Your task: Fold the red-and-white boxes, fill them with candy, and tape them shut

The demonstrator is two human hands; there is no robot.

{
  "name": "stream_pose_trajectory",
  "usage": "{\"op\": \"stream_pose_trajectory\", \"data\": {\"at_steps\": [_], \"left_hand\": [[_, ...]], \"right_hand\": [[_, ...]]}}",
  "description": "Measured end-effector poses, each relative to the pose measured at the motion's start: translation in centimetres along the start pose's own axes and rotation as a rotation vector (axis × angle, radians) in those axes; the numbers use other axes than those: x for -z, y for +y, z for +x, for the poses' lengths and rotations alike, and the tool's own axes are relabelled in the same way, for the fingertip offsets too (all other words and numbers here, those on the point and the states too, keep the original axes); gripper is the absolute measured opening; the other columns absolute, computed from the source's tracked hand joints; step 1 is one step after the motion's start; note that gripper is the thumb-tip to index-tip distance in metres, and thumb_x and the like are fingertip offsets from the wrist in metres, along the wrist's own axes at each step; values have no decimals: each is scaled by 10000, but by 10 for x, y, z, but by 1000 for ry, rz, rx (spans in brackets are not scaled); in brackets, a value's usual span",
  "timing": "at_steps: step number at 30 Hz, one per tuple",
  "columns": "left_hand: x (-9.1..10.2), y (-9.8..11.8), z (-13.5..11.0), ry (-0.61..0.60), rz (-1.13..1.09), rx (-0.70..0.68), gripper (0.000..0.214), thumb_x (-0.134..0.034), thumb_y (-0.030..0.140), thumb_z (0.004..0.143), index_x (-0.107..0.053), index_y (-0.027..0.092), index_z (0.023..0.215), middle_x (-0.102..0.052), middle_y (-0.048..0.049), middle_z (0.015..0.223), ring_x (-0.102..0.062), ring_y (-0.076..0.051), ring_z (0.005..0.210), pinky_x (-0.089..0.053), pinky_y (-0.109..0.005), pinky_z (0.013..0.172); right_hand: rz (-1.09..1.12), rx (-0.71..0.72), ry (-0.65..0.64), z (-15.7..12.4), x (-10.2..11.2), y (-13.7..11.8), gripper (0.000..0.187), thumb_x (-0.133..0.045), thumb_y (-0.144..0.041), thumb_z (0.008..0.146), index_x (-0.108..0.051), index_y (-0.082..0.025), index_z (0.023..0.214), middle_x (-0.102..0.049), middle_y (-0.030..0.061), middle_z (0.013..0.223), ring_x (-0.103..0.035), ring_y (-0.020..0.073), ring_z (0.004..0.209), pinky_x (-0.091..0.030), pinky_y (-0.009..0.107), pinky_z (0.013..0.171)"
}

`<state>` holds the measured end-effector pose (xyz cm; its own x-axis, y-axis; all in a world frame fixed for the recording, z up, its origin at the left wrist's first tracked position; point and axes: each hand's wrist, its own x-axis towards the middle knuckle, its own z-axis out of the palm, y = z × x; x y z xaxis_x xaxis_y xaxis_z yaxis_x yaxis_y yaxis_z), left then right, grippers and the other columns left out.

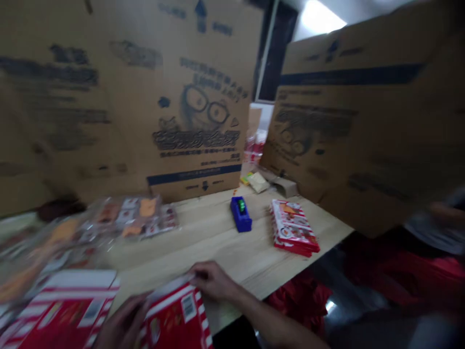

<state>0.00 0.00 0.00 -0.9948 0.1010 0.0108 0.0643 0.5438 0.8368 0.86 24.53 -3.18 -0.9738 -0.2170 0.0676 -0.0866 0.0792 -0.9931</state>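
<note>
A red and white striped carton (178,320) with a barcode is held between both hands at the bottom of the head view. My right hand (214,280) pinches its upper right corner, thumb and fingers closed on the edge. At the carton's left side, my left hand (125,320) is curled against it; motion blur softens its fingers. To the left lies another red and white carton (69,315) with a pale flap at its top. The lower parts of both cartons are cut off by the picture's edge.
A blue tape dispenser (241,215) stands mid-table. Right of it is a stack of red and white cartons (293,228). Clear packets (134,215) with orange and white pieces spread over the left side. Large cardboard boxes (196,106) rise behind; red bags (301,303) lie below the table's right edge.
</note>
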Motion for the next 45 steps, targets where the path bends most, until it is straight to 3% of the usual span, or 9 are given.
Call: {"op": "stream_pose_trajectory", "data": {"at_steps": [2, 6, 17, 23, 29, 32, 35, 38, 45], "left_hand": [[2, 2, -3, -109, -62, 0, 284, -578, 502, 749, -721, 271, 830, -736, -3, 861, -667, -232, 837, -532, -312, 760], [4, 3, 1, -79, -94, 20, 346, -485, 435, 854, -638, 157, 715, -623, -13, 674, -552, -156, 654, -430, -236, 611], [2, 0, 3, -124, -192, 48, 401, -493, 400, 840, -437, 157, 525, -313, 47, 534, -326, -90, 536, -245, -220, 508], [9, 9, -2, -190, -224, 47, 306, -536, 374, 813, -559, 141, 616, -432, 35, 580, -407, -105, 591, -318, -216, 560], [11, 13, 12, -196, -213, 38, 450, -498, 453, 839, -345, 178, 517, -226, 56, 537, -232, -75, 508, -178, -236, 479], [11, 6, 14, -217, -260, 108, 468, -516, 477, 819, -327, 185, 505, -211, 62, 514, -208, -71, 482, -160, -241, 469], [13, 1, 11, -236, -298, 135, 454, -529, 472, 808, -397, 170, 496, -278, 60, 492, -263, -71, 474, -211, -229, 474], [18, 2, 7, -294, -358, 148, 393, -566, 445, 780, -559, 127, 549, -453, 35, 514, -404, -91, 515, -318, -222, 519], [25, 7, 4, -345, -304, 124, 299, -671, 339, 683, -724, 91, 841, -716, -93, 787, -622, -172, 701, -485, -282, 670]], "right_hand": [[45, -39, -23, 0, 1, -8, 311, -639, -383, 785, -702, -117, 935, -644, 23, 771, -548, 125, 691, -448, 243, 666], [82, -127, -120, 17, 3, -10, 310, -635, -382, 792, -679, -125, 959, -649, 21, 761, -566, 127, 678, -446, 235, 632], [-349, 37, -280, 30, 2, -21, 215, -520, -280, 882, -656, -153, 775, -611, 0, 676, -522, 115, 618, -387, 226, 602], [-372, 3, -299, 25, 0, -38, 294, -536, -380, 893, -643, -148, 748, -643, 17, 685, -554, 127, 631, -383, 227, 590], [-818, 205, -451, 61, -7, -66, 38, -605, -197, 826, -613, -175, 796, -643, 13, 693, -572, 135, 647, -327, 232, 595], [-969, 347, -569, 66, -13, -69, 120, -496, -117, 857, -591, -168, 804, -645, 40, 720, -553, 133, 629, -301, 244, 578], [-788, 317, -574, 61, -11, -62, 165, -462, -184, 907, -587, -163, 802, -631, 34, 741, -529, 121, 624, -320, 235, 579], [-393, 92, -547, 57, -3, -53, 319, -456, -373, 936, -603, -157, 751, -599, 6, 684, -522, 110, 615, -365, 221, 585], [-19, -274, -465, 46, 2, -44, 380, -761, -451, 670, -694, -123, 850, -694, 47, 794, -609, 135, 667, -452, 263, 643]]}}
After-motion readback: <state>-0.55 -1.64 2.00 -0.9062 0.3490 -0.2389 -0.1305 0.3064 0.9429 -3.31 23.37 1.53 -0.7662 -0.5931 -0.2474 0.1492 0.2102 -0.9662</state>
